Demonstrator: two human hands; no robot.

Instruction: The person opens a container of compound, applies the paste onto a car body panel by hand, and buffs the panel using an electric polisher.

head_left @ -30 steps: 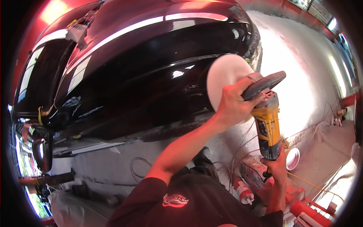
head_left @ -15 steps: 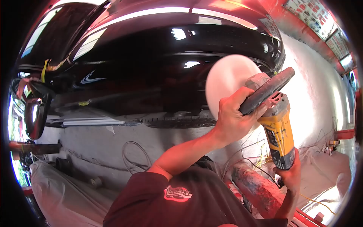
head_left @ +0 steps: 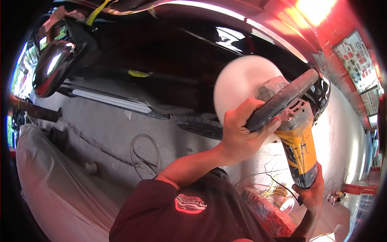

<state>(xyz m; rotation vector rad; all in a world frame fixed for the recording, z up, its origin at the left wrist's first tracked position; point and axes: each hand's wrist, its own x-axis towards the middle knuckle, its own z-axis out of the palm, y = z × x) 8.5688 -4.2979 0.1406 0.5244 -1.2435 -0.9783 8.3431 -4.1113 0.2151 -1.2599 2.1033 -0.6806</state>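
Polisher hides part of car; cable loop on floor.

One left hand, one right hand, one power tool, one car.
The power tool has one round white pad and one bar handle; the car shows one side mirror, one visible tyre, plus one lower yellow piece and one upper yellow piece, two of those altogether. There is one large poster and one small poster, making two. Also in view are one loop of cable, one draped sheet and one dark shirt with one printed emblem; the thin yellow cords tangle too closely to count.
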